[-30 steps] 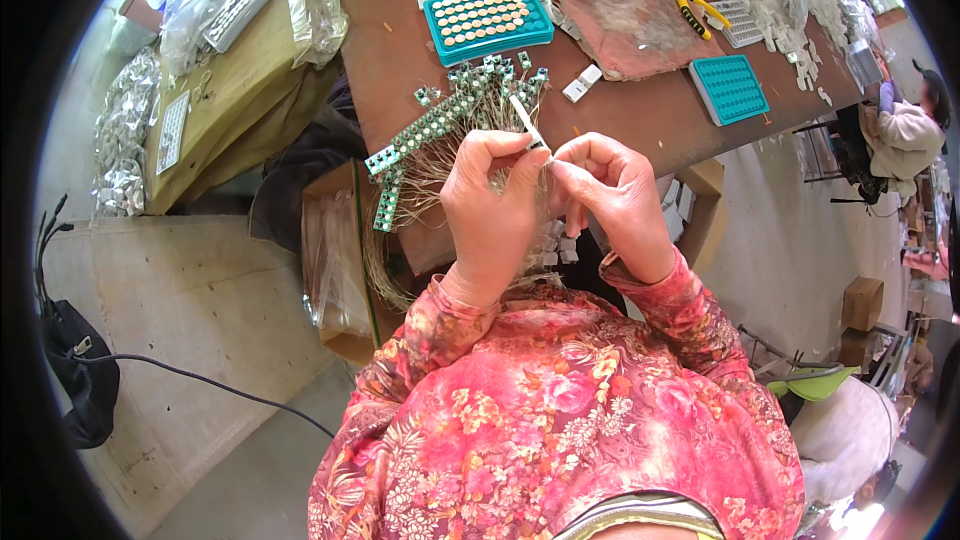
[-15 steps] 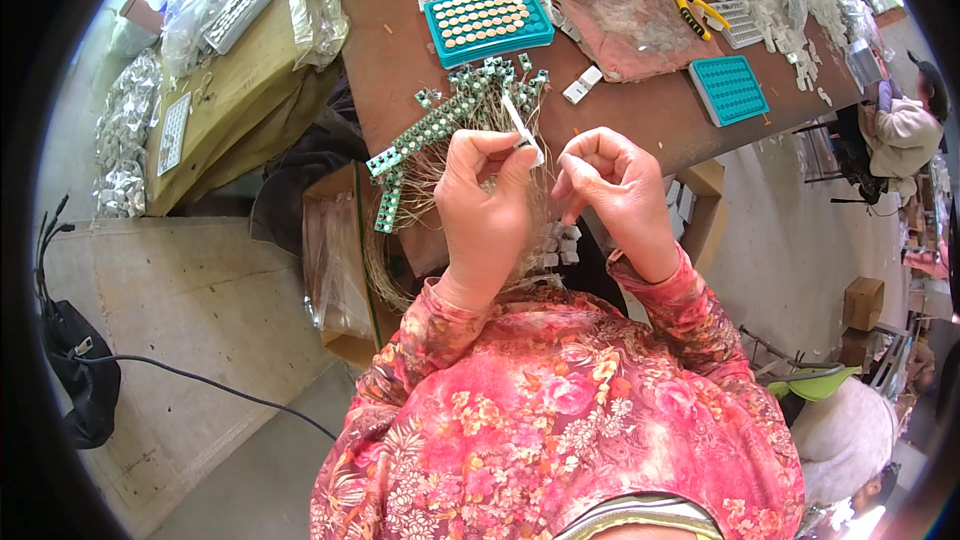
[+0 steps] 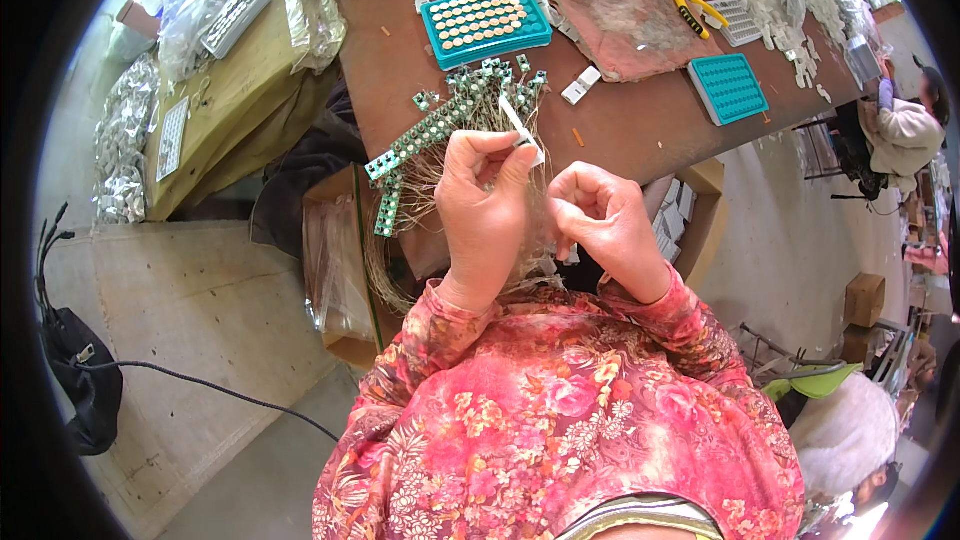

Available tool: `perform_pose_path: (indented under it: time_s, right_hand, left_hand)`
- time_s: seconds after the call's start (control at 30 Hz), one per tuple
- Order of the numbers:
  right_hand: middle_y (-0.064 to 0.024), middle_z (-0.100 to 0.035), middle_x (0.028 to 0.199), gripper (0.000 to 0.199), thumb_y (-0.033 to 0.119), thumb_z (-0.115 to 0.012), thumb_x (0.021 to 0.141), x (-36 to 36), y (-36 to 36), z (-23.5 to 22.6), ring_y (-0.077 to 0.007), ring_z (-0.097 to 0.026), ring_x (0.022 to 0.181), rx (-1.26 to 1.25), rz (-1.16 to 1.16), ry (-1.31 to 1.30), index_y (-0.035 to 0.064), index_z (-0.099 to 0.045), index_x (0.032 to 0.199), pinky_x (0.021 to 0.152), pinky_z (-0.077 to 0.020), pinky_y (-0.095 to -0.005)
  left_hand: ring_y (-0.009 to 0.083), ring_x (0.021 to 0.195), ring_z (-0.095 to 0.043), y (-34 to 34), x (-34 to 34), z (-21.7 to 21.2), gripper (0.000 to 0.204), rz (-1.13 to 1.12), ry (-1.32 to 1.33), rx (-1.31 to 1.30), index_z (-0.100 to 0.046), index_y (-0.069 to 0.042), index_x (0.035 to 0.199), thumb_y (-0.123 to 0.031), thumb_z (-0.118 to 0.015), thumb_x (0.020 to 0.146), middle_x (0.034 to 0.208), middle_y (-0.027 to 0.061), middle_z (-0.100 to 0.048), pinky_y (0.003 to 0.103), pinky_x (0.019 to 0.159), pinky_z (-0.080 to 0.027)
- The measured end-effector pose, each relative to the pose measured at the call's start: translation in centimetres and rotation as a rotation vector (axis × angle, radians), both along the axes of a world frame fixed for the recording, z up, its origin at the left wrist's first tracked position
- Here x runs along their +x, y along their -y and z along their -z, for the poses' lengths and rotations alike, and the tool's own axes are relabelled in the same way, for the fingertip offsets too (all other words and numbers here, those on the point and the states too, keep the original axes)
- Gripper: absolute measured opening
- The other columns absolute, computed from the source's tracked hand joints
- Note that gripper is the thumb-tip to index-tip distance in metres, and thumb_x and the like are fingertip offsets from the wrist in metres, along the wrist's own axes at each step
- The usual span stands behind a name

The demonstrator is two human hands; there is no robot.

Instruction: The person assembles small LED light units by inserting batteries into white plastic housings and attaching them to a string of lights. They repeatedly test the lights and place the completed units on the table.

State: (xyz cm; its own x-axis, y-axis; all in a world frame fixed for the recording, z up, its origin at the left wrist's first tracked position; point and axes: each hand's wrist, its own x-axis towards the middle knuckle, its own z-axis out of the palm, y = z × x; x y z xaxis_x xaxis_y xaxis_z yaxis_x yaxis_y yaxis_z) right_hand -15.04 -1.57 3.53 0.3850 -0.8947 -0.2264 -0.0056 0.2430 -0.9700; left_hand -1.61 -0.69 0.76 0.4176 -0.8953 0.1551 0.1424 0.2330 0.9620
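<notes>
white strip (image 3: 517, 122): smooth matt plastic by the look, pinched at the left hand (image 3: 487, 210) fingertips
green boards (image 3: 420, 135): matt circuit board with fine bare wire leads, just beyond the left fingers
teal tray (image 3: 485, 24): glossy moulded plastic; further beyond the fingers
table (image 3: 640, 125): dull brown wood; worn, scuffed
sleeves (image 3: 560, 410): soft floral cloth; matt

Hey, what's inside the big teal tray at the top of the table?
The teal tray holds rows of small round tan pieces, one per pocket; a few pockets look empty. What lies beneath the pieces is covered.
</notes>
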Motion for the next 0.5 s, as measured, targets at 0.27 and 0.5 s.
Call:
perform_pose_path:
  time_s: [0.27,0.5]
  right_hand:
    - [0.0006,-0.061,0.067,0.008,0.005,-0.059,0.089,0.02,0.96,-0.54,-0.0022,-0.053,0.053,-0.046,0.057,0.055,-0.0017,-0.060,0.086,0.045,-0.0403,-0.0189]
    - [0.0020,-0.058,0.065,0.005,0.001,-0.058,0.085,-0.19,0.42,-0.37,-0.0022,-0.052,0.053,-0.085,0.024,0.055,0.0006,-0.058,0.080,0.045,-0.0413,-0.0195]
  left_hand:
    - [0.0105,0.079,-0.060,-0.26,-0.28,0.22,0.016,-0.009,0.208,-0.066,-0.057,-0.002,0.093,-0.001,-0.069,0.083,0.086,0.0036,-0.060,0.025,0.072,-0.049]
    - [0.0079,0.085,-0.058,-0.32,-0.15,0.44,0.016,0.046,0.196,-0.044,-0.054,-0.002,0.099,0.002,-0.065,0.088,0.092,0.0019,-0.058,0.021,0.078,-0.047]
